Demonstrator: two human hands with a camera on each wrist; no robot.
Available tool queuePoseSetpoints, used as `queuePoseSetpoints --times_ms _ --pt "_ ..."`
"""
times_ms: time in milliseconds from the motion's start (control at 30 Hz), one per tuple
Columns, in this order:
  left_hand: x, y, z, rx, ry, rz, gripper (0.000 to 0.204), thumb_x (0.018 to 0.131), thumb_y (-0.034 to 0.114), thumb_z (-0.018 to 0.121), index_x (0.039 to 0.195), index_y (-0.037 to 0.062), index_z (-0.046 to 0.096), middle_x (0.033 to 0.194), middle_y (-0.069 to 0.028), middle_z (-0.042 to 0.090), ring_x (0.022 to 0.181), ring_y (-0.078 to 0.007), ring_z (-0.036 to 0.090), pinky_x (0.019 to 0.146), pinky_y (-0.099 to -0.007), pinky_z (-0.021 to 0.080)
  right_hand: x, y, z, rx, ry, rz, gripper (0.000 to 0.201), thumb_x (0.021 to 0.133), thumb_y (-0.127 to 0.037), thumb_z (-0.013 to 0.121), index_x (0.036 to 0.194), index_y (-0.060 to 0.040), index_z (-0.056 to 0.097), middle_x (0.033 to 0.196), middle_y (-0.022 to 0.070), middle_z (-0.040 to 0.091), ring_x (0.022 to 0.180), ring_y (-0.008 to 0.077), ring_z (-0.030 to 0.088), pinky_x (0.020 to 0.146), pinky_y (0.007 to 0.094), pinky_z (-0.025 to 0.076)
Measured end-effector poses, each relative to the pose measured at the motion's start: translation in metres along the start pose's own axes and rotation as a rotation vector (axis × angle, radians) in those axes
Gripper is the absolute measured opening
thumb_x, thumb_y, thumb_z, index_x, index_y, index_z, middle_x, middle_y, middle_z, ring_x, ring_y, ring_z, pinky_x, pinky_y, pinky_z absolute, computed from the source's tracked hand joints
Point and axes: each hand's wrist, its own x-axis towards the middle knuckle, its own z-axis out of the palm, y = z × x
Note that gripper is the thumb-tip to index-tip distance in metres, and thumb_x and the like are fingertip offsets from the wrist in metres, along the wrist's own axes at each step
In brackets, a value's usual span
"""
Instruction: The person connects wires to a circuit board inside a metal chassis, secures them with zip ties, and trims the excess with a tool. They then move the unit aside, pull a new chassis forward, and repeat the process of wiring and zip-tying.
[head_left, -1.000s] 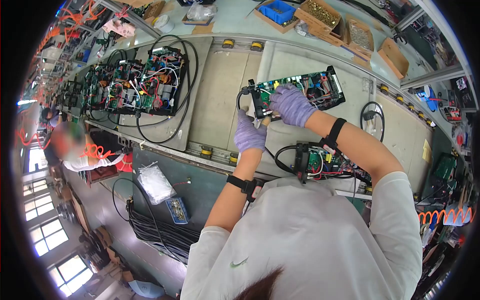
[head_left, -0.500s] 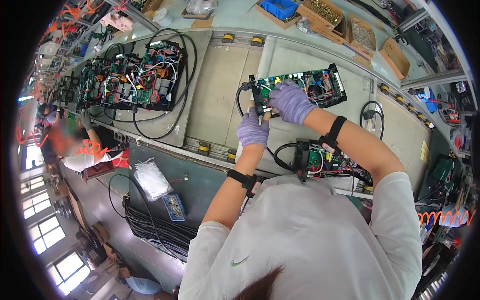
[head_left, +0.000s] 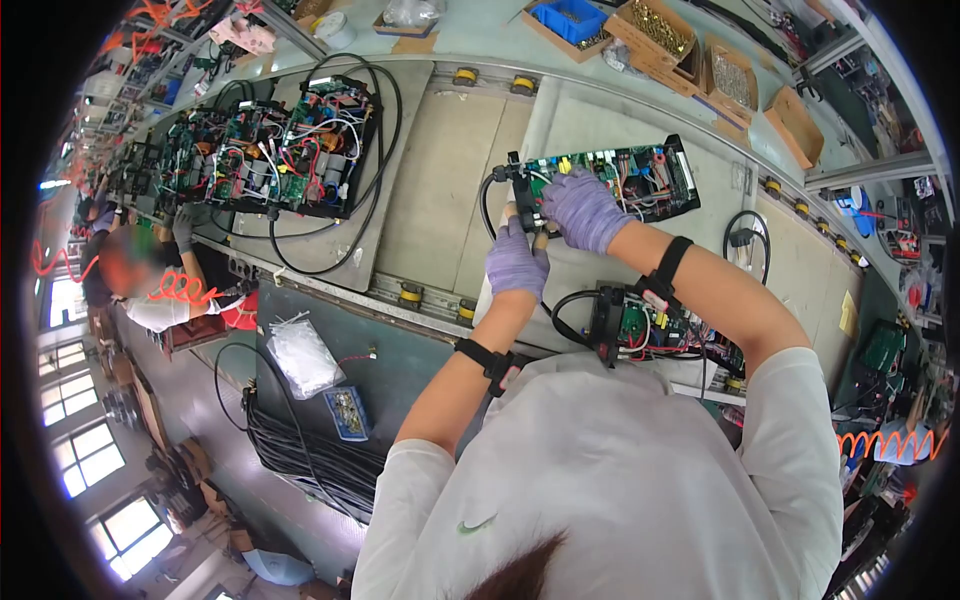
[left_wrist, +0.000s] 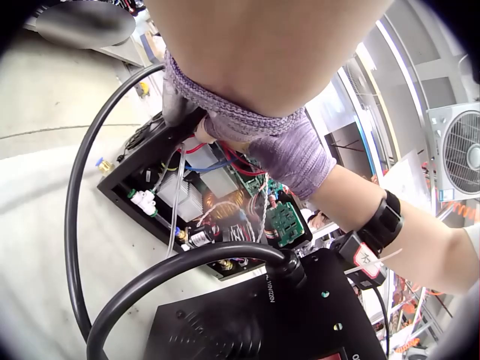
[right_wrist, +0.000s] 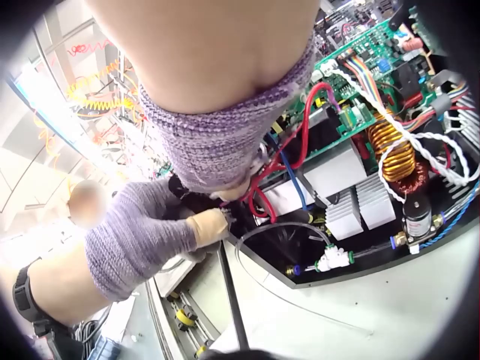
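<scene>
Head view, chassis: open chassis (head_left: 683, 172) lies on the bench, boards and wiring in, cover off; work left beyond that, cannot tell.
Head view, hands: left hand (head_left: 517, 260) pinches the end panel (head_left: 526, 200); right hand (head_left: 588, 212) reaches in, grip hidden.
Left wrist view: alone shows a black panel's lettering (left_wrist: 272, 289).
Right wrist view: clearest on left thumb tip (right_wrist: 208, 226), copper coil (right_wrist: 391, 154).

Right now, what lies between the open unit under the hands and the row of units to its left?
Black cables loop beside the row and the open unit; between those loops the pale worktop is bare, as the head view shows.
</scene>
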Motion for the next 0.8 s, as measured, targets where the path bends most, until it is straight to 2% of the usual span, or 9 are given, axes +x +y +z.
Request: queuePoseSetpoints --times_ms 133,233,267,333,367,400,500,667,800 --pt "-0.003 -0.005 -0.020 -0.117 -0.079 -0.008 0.064 0.081 0.027 0.067 0.135 0.0046 0.040 0.092 -0.0162 0.062 0.084 -0.0324 0.063 0.074 -0.0414 0.051 -0.016 0.011 -0.026 0.159 0.161 0.048 0.040 0.070 -0.018 0.072 0.109 -0.0147 0.063 0.112 0.0108 0.056 0.105 0.0268 0.057 0.087 0.0403 0.046" --pt "-0.012 -0.001 -0.033 -0.222 0.016 -0.032 0.059 0.079 0.022 0.069 0.130 0.0051 0.045 0.096 -0.0136 0.063 0.084 -0.0280 0.061 0.076 -0.0382 0.050 -0.026 0.025 -0.034 0.512 0.183 0.340 0.051 0.068 -0.019 0.077 0.116 -0.0148 0.060 0.112 0.0128 0.055 0.097 0.0303 0.060 0.081 0.0386 0.050" --pt "-0.016 0.003 -0.038 -0.256 0.065 -0.032 0.058 0.079 0.020 0.069 0.130 0.0051 0.045 0.096 -0.0127 0.063 0.082 -0.0264 0.060 0.076 -0.0375 0.050 -0.028 0.027 -0.025 0.452 0.266 0.401 0.051 0.068 -0.019 0.079 0.115 -0.0150 0.062 0.105 0.0124 0.059 0.091 0.0310 0.063 0.080 0.0364 0.051" --pt "-0.017 0.009 -0.037 -0.337 0.160 -0.017 0.053 0.077 0.012 0.071 0.125 0.0053 0.050 0.099 -0.0098 0.061 0.079 -0.0207 0.058 0.074 -0.0335 0.050 -0.030 0.034 -0.021 0.643 0.119 0.333 0.044 0.068 -0.018 0.078 0.110 -0.0148 0.065 0.100 0.0111 0.063 0.090 0.0297 0.063 0.081 0.0364 0.051" --pt "-0.016 0.013 -0.038 -0.391 0.137 0.005 0.050 0.077 0.012 0.071 0.123 0.0057 0.051 0.098 -0.0112 0.061 0.082 -0.0227 0.059 0.075 -0.0346 0.050 -0.032 0.038 -0.017 0.739 0.045 0.301 0.041 0.069 -0.017 0.078 0.108 -0.0147 0.066 0.097 0.0104 0.064 0.090 0.0290 0.063 0.081 0.0364 0.051" --pt "-0.015 0.017 -0.041 -0.443 0.113 0.028 0.047 0.077 0.012 0.070 0.120 0.0062 0.052 0.098 -0.0127 0.061 0.084 -0.0246 0.060 0.075 -0.0358 0.050 -0.030 0.042 0.011 0.751 0.208 0.243 0.030 0.070 -0.017 0.077 0.099 -0.0137 0.070 0.092 0.0090 0.067 0.090 0.0273 0.063 0.081 0.0358 0.051" --pt "-0.010 0.025 -0.036 -0.541 0.091 0.040 0.044 0.077 0.010 0.071 0.117 0.0046 0.055 0.098 -0.0117 0.061 0.084 -0.0213 0.061 0.074 -0.0332 0.050 -0.026 0.040 0.015 0.726 0.261 0.154 0.025 0.072 -0.018 0.074 0.096 -0.0141 0.070 0.097 0.0091 0.067 0.089 0.0279 0.063 0.081 0.0365 0.050" --pt "0.008 0.031 -0.032 -0.759 0.000 -0.035 0.039 0.081 0.009 0.071 0.116 0.0027 0.057 0.093 -0.0086 0.065 0.080 -0.0149 0.063 0.073 -0.0284 0.050 -0.011 0.024 -0.008 0.486 0.214 0.120 0.024 0.075 -0.021 0.066 0.097 -0.0129 0.068 0.091 0.0093 0.066 0.090 0.0293 0.063 0.081 0.0402 0.050" --pt "0.016 0.027 -0.033 -0.755 0.071 -0.034 0.026 0.084 0.011 0.069 0.106 -0.0004 0.062 0.092 -0.0098 0.066 0.075 -0.0146 0.063 0.071 -0.0283 0.051 -0.001 0.018 -0.015 0.405 0.131 0.138 0.024 0.075 -0.023 0.066 0.096 -0.0122 0.068 0.092 0.0091 0.066 0.086 0.0299 0.064 0.076 0.0414 0.051"
